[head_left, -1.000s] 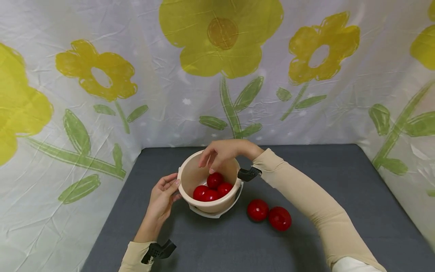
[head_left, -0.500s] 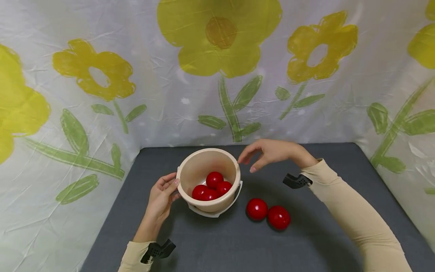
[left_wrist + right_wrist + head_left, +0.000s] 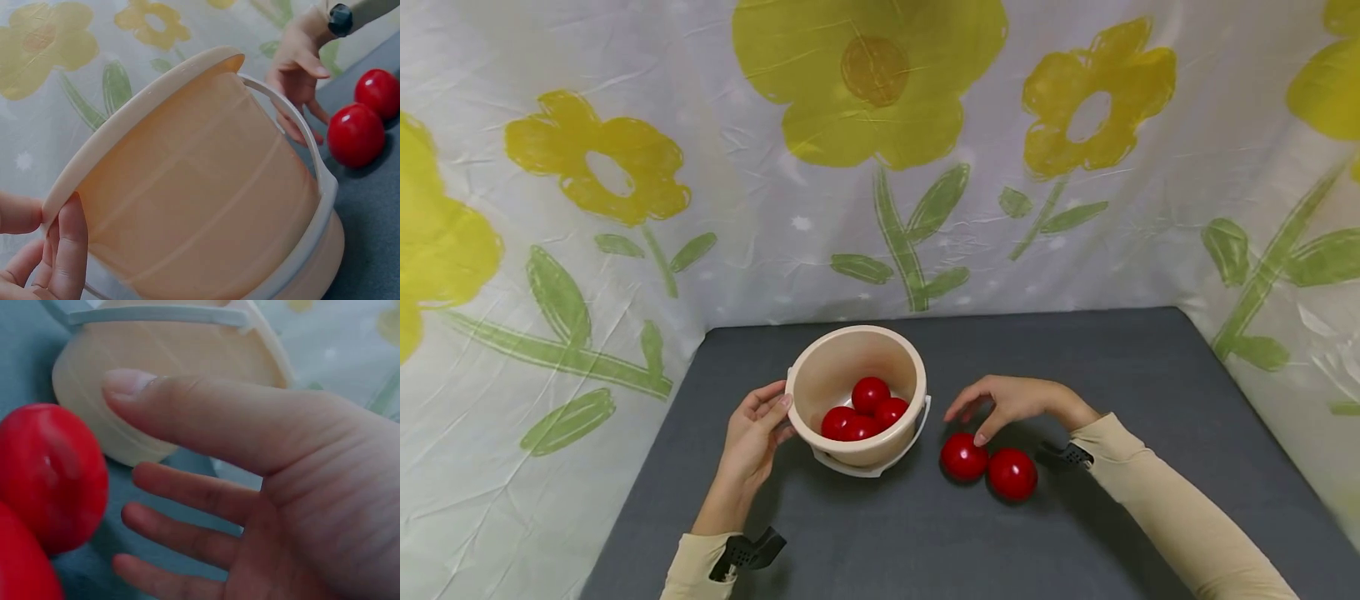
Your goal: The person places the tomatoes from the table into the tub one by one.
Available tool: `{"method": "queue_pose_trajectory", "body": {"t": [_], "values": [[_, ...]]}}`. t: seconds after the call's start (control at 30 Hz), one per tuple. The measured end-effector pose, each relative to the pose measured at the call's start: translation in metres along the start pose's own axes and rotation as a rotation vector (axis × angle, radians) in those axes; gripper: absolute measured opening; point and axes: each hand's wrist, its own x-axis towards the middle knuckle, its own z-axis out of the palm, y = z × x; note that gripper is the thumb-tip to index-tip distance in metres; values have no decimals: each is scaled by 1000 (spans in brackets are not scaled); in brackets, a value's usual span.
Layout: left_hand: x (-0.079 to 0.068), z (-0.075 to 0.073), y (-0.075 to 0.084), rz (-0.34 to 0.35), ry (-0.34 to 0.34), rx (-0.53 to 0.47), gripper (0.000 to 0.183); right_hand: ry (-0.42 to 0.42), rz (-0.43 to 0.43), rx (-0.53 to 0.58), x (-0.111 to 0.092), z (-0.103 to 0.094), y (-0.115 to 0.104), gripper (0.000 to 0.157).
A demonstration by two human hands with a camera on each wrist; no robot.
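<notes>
A cream bucket [image 3: 865,454] stands on the dark table with several shiny red balls [image 3: 869,395] inside. At its left side my left hand [image 3: 752,437] pinches the rim between thumb and fingers, also clear in the left wrist view, where the hand [image 3: 62,247] is partly cut off. My right hand [image 3: 1021,402] hovers right of the bucket, just above a red ball [image 3: 964,457], fingers spread and nothing in them. In the right wrist view a gap shows between the fingers and that ball [image 3: 53,478]. A second red ball [image 3: 1012,475] lies beside it.
The bucket's white handle [image 3: 917,433] hangs down around its front right. The dark grey tabletop [image 3: 1120,358] ends at a white cloth backdrop [image 3: 760,250] printed with yellow flowers.
My right hand has left the bucket's mouth, moving right and then down toward the two balls on the table. The left hand stays on the rim.
</notes>
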Motion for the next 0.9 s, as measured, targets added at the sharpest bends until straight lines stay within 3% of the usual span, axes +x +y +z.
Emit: {"method": "queue_pose_trajectory", "body": {"t": [0.33, 0.6, 0.77, 0.9], "values": [[1, 0, -1, -1, 3, 7, 30, -69, 71, -32, 13, 17, 21, 55], [1, 0, -1, 3, 0, 2, 28, -42, 96, -34, 15, 24, 22, 52], [0, 0, -1, 5, 5, 12, 29, -7, 86, -46, 12, 19, 17, 51], [0, 0, -1, 6, 6, 11, 29, 49, 68, -61, 5, 2, 8, 50]]}}
